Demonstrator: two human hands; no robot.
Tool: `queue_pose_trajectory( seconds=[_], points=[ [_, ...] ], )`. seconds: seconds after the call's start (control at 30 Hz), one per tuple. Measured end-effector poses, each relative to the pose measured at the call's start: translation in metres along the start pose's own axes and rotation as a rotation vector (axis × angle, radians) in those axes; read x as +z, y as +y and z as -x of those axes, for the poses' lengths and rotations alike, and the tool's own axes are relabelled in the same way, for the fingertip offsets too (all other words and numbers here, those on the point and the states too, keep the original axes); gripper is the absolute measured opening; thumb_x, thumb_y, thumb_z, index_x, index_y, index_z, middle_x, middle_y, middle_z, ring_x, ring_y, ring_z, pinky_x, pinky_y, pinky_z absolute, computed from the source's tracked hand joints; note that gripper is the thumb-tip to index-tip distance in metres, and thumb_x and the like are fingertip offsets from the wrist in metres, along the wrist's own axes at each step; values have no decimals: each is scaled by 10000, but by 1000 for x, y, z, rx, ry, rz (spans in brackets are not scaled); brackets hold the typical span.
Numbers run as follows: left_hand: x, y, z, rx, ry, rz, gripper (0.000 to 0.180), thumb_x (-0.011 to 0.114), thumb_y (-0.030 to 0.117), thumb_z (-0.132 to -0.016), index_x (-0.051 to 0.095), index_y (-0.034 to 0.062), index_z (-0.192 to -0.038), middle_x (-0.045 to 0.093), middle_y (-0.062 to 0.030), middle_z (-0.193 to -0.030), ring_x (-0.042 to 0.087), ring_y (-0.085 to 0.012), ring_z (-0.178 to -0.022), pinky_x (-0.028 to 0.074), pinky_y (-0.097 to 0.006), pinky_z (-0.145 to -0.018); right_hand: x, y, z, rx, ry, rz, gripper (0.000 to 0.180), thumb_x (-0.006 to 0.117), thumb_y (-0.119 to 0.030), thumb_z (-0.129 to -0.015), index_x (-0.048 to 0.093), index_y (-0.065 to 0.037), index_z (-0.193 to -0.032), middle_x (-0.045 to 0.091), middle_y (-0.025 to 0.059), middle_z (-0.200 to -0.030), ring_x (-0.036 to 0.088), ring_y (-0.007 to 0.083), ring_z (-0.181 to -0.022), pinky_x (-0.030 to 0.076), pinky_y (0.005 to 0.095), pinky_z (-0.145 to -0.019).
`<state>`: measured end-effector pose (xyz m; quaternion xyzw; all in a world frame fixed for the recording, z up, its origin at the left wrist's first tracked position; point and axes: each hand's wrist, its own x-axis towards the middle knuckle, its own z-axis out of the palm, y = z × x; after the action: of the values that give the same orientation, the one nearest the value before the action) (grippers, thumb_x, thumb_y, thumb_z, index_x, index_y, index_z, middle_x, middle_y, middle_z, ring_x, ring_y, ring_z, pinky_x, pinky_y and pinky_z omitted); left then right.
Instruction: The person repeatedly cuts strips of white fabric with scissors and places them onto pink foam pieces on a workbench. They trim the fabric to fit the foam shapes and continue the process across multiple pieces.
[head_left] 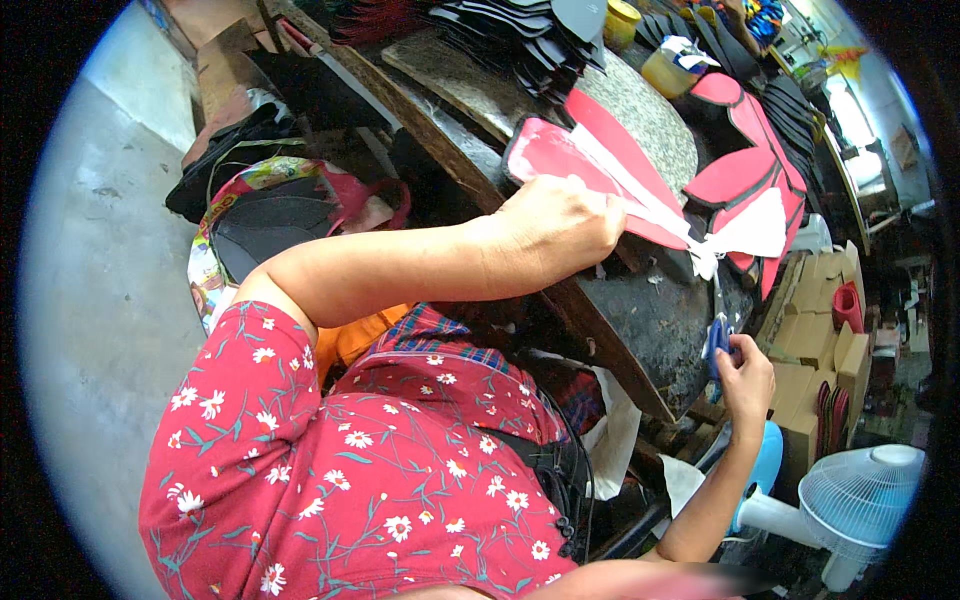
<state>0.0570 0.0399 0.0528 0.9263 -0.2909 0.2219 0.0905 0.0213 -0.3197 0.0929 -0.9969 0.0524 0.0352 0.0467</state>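
My left hand [562, 225] is closed in a pinch at the near edge of a pink shoe-sole-shaped piece [555, 155]. Its fingertips are mostly hidden. A white strip runs along the pink pieces to a crumpled white end [706, 258]. My right hand [748, 380] is closed on blue-handled scissors [718, 348] near the bench's right corner. Their narrow metal blades point up at the white end, and most of the grip is hidden by my fingers. More pink sole-shaped pieces with dark edges [735, 178] lie beyond, overlapping.
The dark workbench [635, 320] has a worn wooden edge. A round speckled slab [650, 125], stacked black sole pieces [540, 40] and a yellowish jar [668, 75] stand on its far side. A fan [860, 500] and cardboard boxes [805, 320] are at right; a bag [205, 265] is at left.
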Motion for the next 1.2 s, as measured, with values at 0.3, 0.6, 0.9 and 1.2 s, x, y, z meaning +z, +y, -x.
queue_pose_trajectory(
  seconds=[0.3,0.6,0.9,1.2],
  points=[
    [-8,27,-9,59,-44,-38,141,591,108,-827,600,0,-918,650,-131,-769,674,-256,-694,572,-342,-564,-11,-7,36,41,-273,-978,187,665,-174,-943,598,-26,-1034,591,1,-719,569,79,-636,419,211,-602],
    [-26,32,-12,-36,-179,84,133,579,74,-827,581,-13,-927,673,-171,-843,695,-308,-717,587,-399,-614,-36,15,38,193,-476,-909,612,574,-602,-940,594,-1,-1052,674,75,-739,609,116,-660,442,231,-614],
    [-25,40,-7,-13,-143,94,115,605,76,-795,620,-11,-870,675,-160,-775,709,-283,-693,585,-376,-585,-14,-23,35,58,-558,-941,486,611,-494,-960,597,-15,-1044,638,48,-702,601,104,-632,440,231,-592],
    [-20,46,-4,-58,-177,91,115,606,87,-805,578,13,-887,657,-144,-814,698,-273,-697,583,-379,-569,-2,-51,20,-14,-407,-860,482,589,-482,-976,611,-4,-1038,633,48,-672,596,100,-586,432,215,-565]
  ],
)
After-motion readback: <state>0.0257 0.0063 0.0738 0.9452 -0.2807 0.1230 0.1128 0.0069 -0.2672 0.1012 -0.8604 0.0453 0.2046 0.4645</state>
